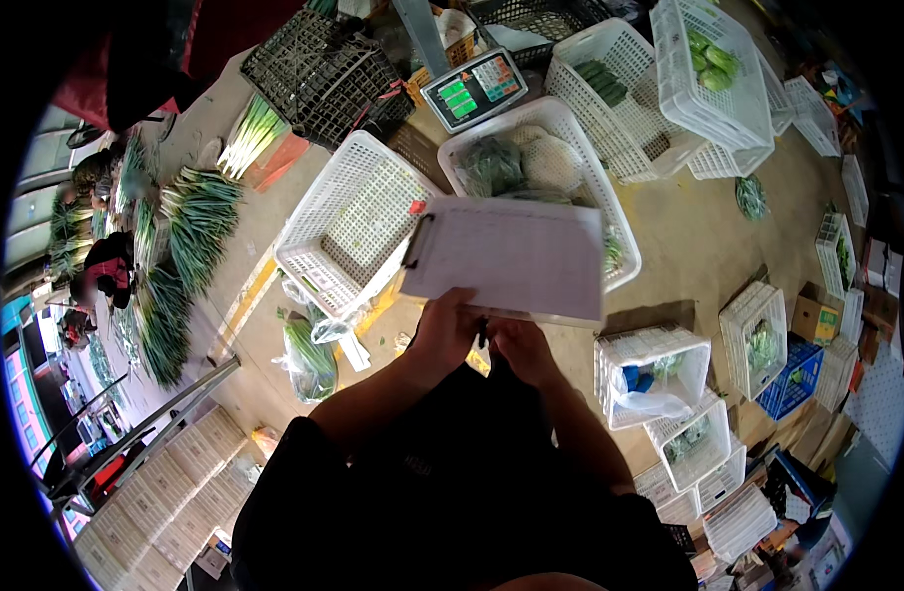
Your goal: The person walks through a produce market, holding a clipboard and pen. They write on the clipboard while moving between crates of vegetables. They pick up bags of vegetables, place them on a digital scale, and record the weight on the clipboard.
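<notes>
A clipboard (511,251) with white sheets on it is held out in front of my body, its dark clip on the left side. My left hand (442,333) grips its near edge, with the thumb on top of the paper and the other fingers hidden beneath. Just below that edge, my right hand (521,350) is closed, close beside the left. A small dark object (483,337) shows between the hands; its kind is unclear. Beyond the board stands a white basket (462,148) holding bagged produce, partly covered by the clipboard.
An empty white crate (304,231) stands left of the board. A scale display (474,91) on a post is ahead. Stacked white crates (713,59) rise at far right, more crates (654,374) at right. Bundled green onions (191,227) and bagged greens (309,360) lie left; people work farther off.
</notes>
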### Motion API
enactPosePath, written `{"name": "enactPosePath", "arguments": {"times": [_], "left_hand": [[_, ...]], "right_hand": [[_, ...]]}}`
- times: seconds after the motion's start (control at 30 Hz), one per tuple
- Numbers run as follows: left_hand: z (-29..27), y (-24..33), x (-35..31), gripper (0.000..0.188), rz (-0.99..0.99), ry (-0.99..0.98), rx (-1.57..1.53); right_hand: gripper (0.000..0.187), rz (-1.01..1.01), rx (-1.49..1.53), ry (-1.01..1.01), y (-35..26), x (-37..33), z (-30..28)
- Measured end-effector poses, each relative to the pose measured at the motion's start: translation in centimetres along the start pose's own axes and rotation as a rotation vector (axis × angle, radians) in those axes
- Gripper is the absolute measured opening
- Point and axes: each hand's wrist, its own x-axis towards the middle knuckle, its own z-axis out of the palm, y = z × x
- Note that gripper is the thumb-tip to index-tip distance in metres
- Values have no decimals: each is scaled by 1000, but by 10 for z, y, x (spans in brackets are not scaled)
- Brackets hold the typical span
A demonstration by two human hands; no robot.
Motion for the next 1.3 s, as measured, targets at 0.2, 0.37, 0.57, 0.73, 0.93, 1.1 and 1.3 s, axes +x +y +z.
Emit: {"name": "enactPosePath", "arguments": {"times": [0.2, 0.37, 0.57, 0.73, 0.93, 1.1, 1.3], "left_hand": [[80, -11, -44, 14, 17, -76, -46], [92, -23, -80, 16, 140, -179, -123], [77, -22, -122, 24, 190, -309, -47], [59, -16, -157, 39, 373, -272, -167], [27, -1, -201, 49, 569, -291, -143], [-6, 11, -247, 49, 734, -207, -24], [-27, 24, -291, 57, 854, -207, -107]], "right_hand": [[25, -175, -168, -11, -73, -20, -36], [8, -206, -138, 11, -135, -38, -42], [9, -207, -343, -169, -166, -47, -24], [11, 5, -398, -167, -208, -56, 10], [35, -611, -262, 556, -108, -57, -28], [35, -571, -21, 874, -198, -86, 11], [77, -876, 22, 430, -250, -113, 88]]}}
